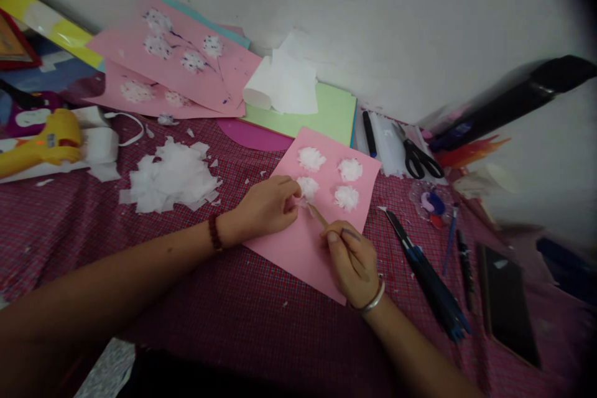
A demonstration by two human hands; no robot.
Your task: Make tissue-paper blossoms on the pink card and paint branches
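Observation:
A pink paper sheet (308,242) lies on the red checked cloth, carrying several white tissue tufts (349,169). My left hand (265,205) rests on the sheet's left edge, fingers pinched on a small bit of white tissue beside the lower-left tuft (308,186). My right hand (351,261) sits on the sheet's lower part, closed around a thin wooden stick (318,216) whose tip points at that same tuft.
A heap of white tissue scraps (170,177) lies to the left, with a yellow glue gun (40,143) beyond it. Other pink sheets (177,56), green paper (326,115), scissors (420,158), pens (431,277) and a dark phone (508,305) surround the work.

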